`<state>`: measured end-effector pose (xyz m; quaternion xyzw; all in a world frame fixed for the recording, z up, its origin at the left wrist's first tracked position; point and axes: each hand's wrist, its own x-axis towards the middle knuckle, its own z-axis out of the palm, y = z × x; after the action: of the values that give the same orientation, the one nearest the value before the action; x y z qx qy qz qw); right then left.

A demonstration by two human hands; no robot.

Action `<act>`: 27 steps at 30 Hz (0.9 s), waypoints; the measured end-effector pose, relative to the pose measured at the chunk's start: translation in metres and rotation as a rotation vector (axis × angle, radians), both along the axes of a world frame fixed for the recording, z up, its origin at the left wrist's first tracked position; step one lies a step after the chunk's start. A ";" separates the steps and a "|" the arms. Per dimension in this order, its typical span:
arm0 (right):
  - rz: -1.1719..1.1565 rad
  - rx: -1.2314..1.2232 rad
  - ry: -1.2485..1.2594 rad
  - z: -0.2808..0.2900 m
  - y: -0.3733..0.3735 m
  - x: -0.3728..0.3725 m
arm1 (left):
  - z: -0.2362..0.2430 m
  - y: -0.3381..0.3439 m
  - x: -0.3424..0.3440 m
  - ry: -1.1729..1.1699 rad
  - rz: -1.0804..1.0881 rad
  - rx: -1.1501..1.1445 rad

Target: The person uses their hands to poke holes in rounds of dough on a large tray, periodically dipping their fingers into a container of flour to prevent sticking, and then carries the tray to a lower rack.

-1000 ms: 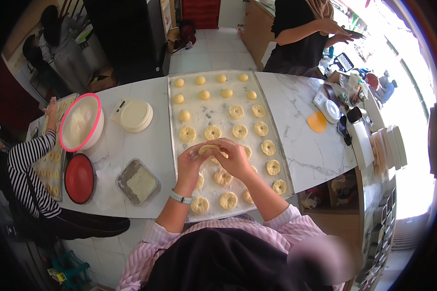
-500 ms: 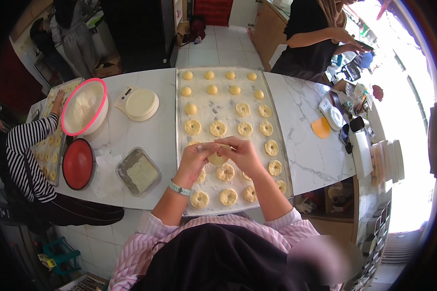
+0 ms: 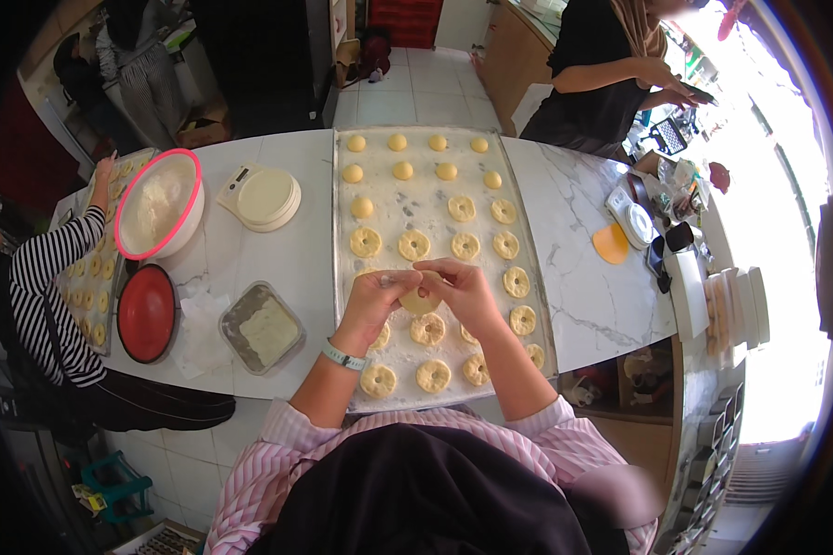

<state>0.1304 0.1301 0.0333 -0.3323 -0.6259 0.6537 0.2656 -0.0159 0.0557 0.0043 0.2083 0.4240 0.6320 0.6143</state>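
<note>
Above the middle of a floured metal tray (image 3: 393,208), both my hands grip one pale dough ring (image 3: 420,302). My left hand (image 3: 378,301) pinches its left edge, and my right hand (image 3: 463,291) has its fingers closed on the right edge. A small hole shows in the ring's middle, between my fingers. Flattened dough rings such as this one (image 3: 433,376) lie in rows on the near and middle part of the tray. Round dough balls (image 3: 403,170) sit in rows at its far end. My hands and forearms cover some of the rings.
Left of the tray are a digital scale (image 3: 264,196), a plastic tub of flour (image 3: 262,328), a pink-rimmed bowl (image 3: 160,205) and a red bowl (image 3: 147,314). A striped-sleeved person (image 3: 60,250) works at another tray. At right lie an orange scraper (image 3: 610,243) and another scale (image 3: 635,220); a person in black stands beyond.
A hole now shows in the dough between my fingers, where none was visible before. My hands stay nearly in place. At left, the striped-sleeved person's hand has moved farther away along their tray.
</note>
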 end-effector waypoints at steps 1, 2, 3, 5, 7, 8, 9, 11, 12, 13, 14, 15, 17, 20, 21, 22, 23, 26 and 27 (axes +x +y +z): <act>-0.010 -0.002 -0.014 -0.003 0.001 0.002 | 0.001 0.000 0.000 0.012 0.045 -0.019; -0.019 -0.005 -0.028 -0.005 0.003 0.006 | 0.001 0.000 0.000 0.025 0.089 -0.038; -0.030 -0.007 -0.042 -0.006 0.005 0.008 | 0.002 0.000 0.001 0.037 0.134 -0.057; -0.046 -0.006 -0.083 0.003 0.004 0.005 | 0.006 0.000 0.000 0.017 0.041 -0.071; -0.028 -0.009 -0.075 0.004 0.003 0.004 | 0.004 0.001 0.000 0.015 0.029 -0.075; -0.002 -0.012 -0.046 0.000 0.002 0.004 | -0.001 0.002 0.000 0.024 0.063 -0.073; 0.024 -0.016 -0.016 -0.002 0.001 0.004 | -0.005 0.002 0.000 0.033 0.098 -0.070; -0.043 -0.043 -0.050 0.000 0.006 0.008 | -0.003 0.002 0.000 0.028 0.120 -0.095; -0.077 -0.057 -0.066 0.000 0.008 0.010 | -0.002 0.003 0.000 0.025 0.132 -0.107; -0.042 -0.042 -0.060 -0.001 0.007 0.009 | -0.002 0.002 0.000 0.033 0.076 -0.100; -0.008 -0.027 -0.054 -0.003 0.005 0.008 | -0.001 0.003 0.001 0.041 0.021 -0.093; 0.027 -0.012 -0.047 -0.005 0.003 0.007 | -0.002 0.003 0.002 0.049 -0.033 -0.086; -0.005 -0.024 -0.037 -0.009 0.004 0.011 | -0.004 0.002 0.001 0.018 0.095 -0.096; -0.048 -0.025 -0.052 -0.011 0.008 0.014 | 0.000 0.003 0.000 0.001 0.036 -0.108; -0.062 -0.022 -0.062 -0.011 0.010 0.015 | 0.002 0.004 0.000 0.001 -0.026 -0.111; -0.032 0.034 -0.074 -0.010 0.007 0.013 | 0.000 0.004 0.000 0.013 -0.003 -0.099; -0.002 0.091 -0.086 -0.007 0.003 0.012 | -0.003 0.003 0.001 0.026 0.021 -0.087; -0.017 0.025 -0.094 -0.004 0.008 0.016 | 0.001 0.003 0.003 0.001 0.084 -0.097; -0.039 -0.036 -0.092 -0.003 0.011 0.018 | 0.004 0.004 0.003 -0.018 0.103 -0.108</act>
<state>0.1479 0.1406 0.0299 -0.3790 -0.6189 0.6436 0.2432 -0.0126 0.0598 0.0079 0.1469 0.4621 0.6410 0.5949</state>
